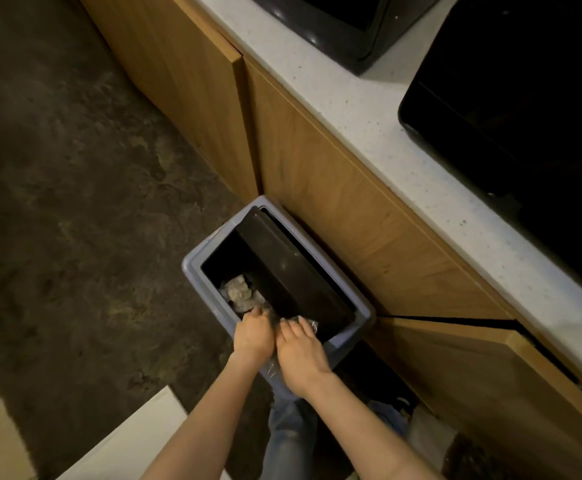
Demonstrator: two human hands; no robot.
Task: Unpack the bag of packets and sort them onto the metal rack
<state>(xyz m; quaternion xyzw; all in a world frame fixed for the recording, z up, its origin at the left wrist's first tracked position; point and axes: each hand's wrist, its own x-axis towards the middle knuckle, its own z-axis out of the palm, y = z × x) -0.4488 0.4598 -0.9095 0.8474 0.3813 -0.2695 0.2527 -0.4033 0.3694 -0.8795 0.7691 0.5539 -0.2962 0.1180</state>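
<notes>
Your fingers [296,329] curl down over a crumpled piece of clear plastic [308,323] at the near rim of a grey-blue bin [192,263], and both hands press close together there, knuckles almost touching. Your left hand [253,336] sits on the left with its fingertips bent over the edge into the dark opening, closed on the clear film; your right hand [301,355] lies just beside it, fingers narrow and folded over the same film, a shiny scrap of which shows past the fingertips. More clear plastic hangs down the outer face of the bin below your palms, though whether it is the bag from the task or the bin's own liner cannot be told. No packets and no metal rack appear in this view. Inside the bin, a black swing lid [293,271] is tilted down into the opening along the far side, and a pale crumpled wad [239,292] lies in the bottom near your left fingertips. The bin stands on the dark mottled floor [57,202], right against a row of wooden cabinet doors [334,188]. Above them runs a white speckled countertop [369,109] carrying two black appliances [511,109]. Your bare forearms reach down from the bottom of the view, and blue jeans [289,434] show between them.
</notes>
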